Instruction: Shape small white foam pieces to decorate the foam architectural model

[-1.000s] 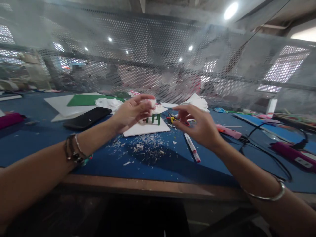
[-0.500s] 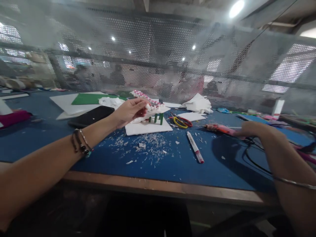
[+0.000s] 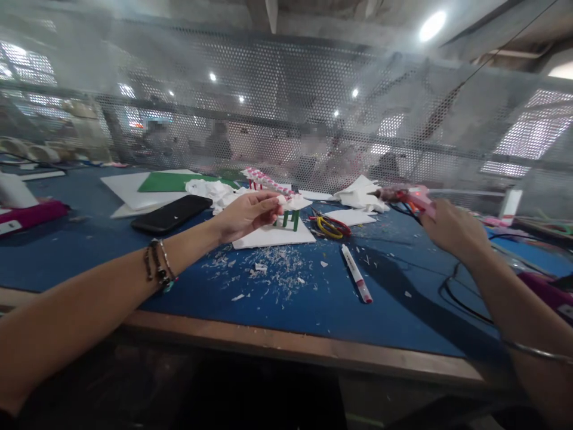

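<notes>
My left hand (image 3: 250,214) pinches a small white piece (image 3: 282,200) between thumb and fingers, beside a small model (image 3: 292,218) with green legs and a white top. The model stands on a white foam board (image 3: 268,237); a pink-and-white strip (image 3: 267,179) on red legs rises behind it. My right hand (image 3: 454,230) is closed around a pink hot glue gun (image 3: 414,197), held above the table with its nozzle pointing left. A white clear stick extends from the gun's back. A white marker with a red end (image 3: 357,276) lies between my hands.
A black phone (image 3: 172,214) lies left of the model, near crumpled white paper (image 3: 210,192) and a green sheet (image 3: 179,181). Yellow-and-red handled scissors (image 3: 330,227) lie right of the board. White scraps (image 3: 277,272) litter the blue table. A black cable (image 3: 465,304) runs at right.
My right hand has lifted the glue gun off the table and moved it up and left. My left hand stays by the model, with the white piece now showing more clearly.
</notes>
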The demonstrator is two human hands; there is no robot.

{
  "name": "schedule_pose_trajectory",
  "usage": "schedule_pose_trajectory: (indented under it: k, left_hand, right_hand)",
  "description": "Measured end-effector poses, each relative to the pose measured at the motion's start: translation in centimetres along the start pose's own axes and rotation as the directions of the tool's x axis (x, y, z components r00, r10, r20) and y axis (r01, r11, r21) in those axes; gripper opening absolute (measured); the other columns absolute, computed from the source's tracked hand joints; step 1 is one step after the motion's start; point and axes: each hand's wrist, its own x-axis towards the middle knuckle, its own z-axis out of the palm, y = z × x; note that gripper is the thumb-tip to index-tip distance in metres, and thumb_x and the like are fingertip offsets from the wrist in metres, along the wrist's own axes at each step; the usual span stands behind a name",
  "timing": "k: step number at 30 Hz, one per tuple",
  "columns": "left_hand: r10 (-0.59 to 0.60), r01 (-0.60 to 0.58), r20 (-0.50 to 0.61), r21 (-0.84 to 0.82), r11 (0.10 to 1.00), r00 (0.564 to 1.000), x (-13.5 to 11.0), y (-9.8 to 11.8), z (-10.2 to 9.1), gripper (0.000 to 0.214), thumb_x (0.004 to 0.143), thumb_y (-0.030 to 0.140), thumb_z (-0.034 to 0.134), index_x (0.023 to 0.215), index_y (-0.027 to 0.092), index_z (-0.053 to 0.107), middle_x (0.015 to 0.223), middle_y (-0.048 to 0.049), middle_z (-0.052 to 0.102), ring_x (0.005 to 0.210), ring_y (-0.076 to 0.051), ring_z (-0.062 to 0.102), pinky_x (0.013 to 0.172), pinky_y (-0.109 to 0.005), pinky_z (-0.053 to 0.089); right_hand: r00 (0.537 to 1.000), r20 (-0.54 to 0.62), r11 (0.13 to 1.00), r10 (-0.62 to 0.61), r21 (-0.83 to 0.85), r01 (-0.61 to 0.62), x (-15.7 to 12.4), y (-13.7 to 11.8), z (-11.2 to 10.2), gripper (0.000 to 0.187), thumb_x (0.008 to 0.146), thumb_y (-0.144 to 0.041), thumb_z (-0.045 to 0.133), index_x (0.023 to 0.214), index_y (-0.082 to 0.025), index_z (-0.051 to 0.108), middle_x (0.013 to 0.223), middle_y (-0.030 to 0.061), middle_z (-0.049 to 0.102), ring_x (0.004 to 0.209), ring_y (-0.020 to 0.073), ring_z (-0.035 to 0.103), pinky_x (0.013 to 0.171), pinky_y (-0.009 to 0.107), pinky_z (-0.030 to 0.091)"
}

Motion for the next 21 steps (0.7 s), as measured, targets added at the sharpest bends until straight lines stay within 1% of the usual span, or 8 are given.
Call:
schedule_pose_trajectory:
  k: [2, 5, 6, 8, 10, 13, 18, 21]
  left_hand:
    - [-0.01, 0.01, 0.023, -0.035, 0.999, 1.0, -0.1, -0.3, 0.3, 0.005, 0.071, 0.016, 0.059, 0.069, 0.012, 0.062, 0.061, 0.001, 0.056, 0.054, -0.004, 0.047, 0.055, -0.017, 0.039]
    - [-0.017, 0.019, 0.034, -0.066, 0.998, 0.999, -0.2, -0.7, 0.5, 0.003, 0.069, 0.015, 0.062, 0.07, 0.012, 0.062, 0.066, 0.0003, 0.058, 0.056, -0.004, 0.049, 0.059, -0.019, 0.04]
    - [-0.016, 0.018, 0.027, -0.067, 0.998, 1.0, -0.2, -0.8, 0.5, 0.003, 0.068, 0.014, 0.063, 0.07, 0.012, 0.062, 0.066, 0.0005, 0.058, 0.057, -0.004, 0.05, 0.061, -0.019, 0.041]
    - [-0.008, 0.008, 0.005, -0.062, 0.998, 1.0, -0.2, -1.0, 0.6, 0.005, 0.066, 0.012, 0.064, 0.071, 0.012, 0.062, 0.065, 0.0014, 0.058, 0.059, -0.005, 0.051, 0.064, -0.019, 0.041]
    - [0.003, -0.003, -0.004, -0.054, 0.999, 1.0, -0.3, -1.1, 0.7, 0.008, 0.065, 0.011, 0.065, 0.072, 0.012, 0.062, 0.065, 0.002, 0.058, 0.061, -0.005, 0.052, 0.067, -0.02, 0.041]
    - [0.015, -0.015, 0.011, -0.049, 0.999, 1.0, -0.3, -1.3, 1.1, 0.011, 0.063, 0.013, 0.067, 0.073, 0.012, 0.06, 0.066, 0.0023, 0.059, 0.061, -0.005, 0.053, 0.068, -0.021, 0.041]
    - [0.026, -0.022, 0.048, -0.078, 0.997, 0.999, -0.5, -1.3, 1.5, 0.015, 0.063, 0.018, 0.068, 0.074, 0.014, 0.059, 0.064, 0.0023, 0.06, 0.061, -0.007, 0.054, 0.067, -0.022, 0.041]
    - [0.008, -0.002, 0.062, -0.099, 0.995, 0.998, -0.7, -1.3, 1.7, 0.014, 0.064, 0.019, 0.067, 0.075, 0.015, 0.059, 0.063, 0.0024, 0.059, 0.061, -0.006, 0.053, 0.064, -0.021, 0.041]
  right_hand:
    - [0.999, 0.017, 0.999, 0.028, 0.017, -0.028, -0.1, -1.6, -1.0, 0.017, 0.075, -0.028, 0.041, 0.06, -0.022, 0.035, 0.053, 0.0022, 0.04, 0.046, 0.0124, 0.038, 0.048, 0.031, 0.026]
    - [0.991, 0.111, 0.99, 0.078, 0.112, -0.09, -0.4, -3.6, -1.5, 0.022, 0.073, -0.033, 0.044, 0.061, -0.023, 0.028, 0.054, 0.0008, 0.039, 0.047, 0.0111, 0.035, 0.047, 0.028, 0.028]
    - [0.986, 0.15, 0.981, 0.068, 0.17, -0.094, -0.5, -4.1, -1.5, 0.024, 0.073, -0.035, 0.044, 0.061, -0.022, 0.029, 0.055, 0.0008, 0.04, 0.048, 0.0111, 0.036, 0.046, 0.028, 0.029]
    - [0.985, 0.172, 0.951, 0.008, 0.302, -0.061, -0.9, -5.1, -1.3, 0.026, 0.072, -0.041, 0.046, 0.064, -0.021, 0.032, 0.058, 0.0012, 0.042, 0.05, 0.0121, 0.039, 0.047, 0.027, 0.03]
    - [0.993, 0.104, 0.927, -0.047, 0.375, 0.005, -1.4, -6.1, -1.2, 0.029, 0.069, -0.046, 0.049, 0.068, -0.021, 0.034, 0.062, 0.001, 0.043, 0.053, 0.0134, 0.041, 0.048, 0.028, 0.031]
    - [0.996, -0.023, 0.942, -0.087, 0.323, 0.09, -2.4, -7.5, -1.0, 0.029, 0.069, -0.046, 0.051, 0.073, -0.021, 0.037, 0.062, 0.0001, 0.042, 0.053, 0.0142, 0.042, 0.048, 0.028, 0.031]
    - [0.968, -0.1, 0.92, -0.229, 0.302, 0.249, -3.6, -8.7, -0.6, 0.027, 0.076, -0.045, 0.045, 0.085, -0.019, 0.043, 0.067, 0.0033, 0.049, 0.059, 0.0174, 0.048, 0.051, 0.029, 0.034]
    - [0.96, -0.123, 0.916, -0.251, 0.291, 0.277, -3.8, -8.6, -0.5, 0.028, 0.078, -0.043, 0.043, 0.09, -0.019, 0.044, 0.075, 0.0055, 0.052, 0.064, 0.0189, 0.05, 0.054, 0.03, 0.035]
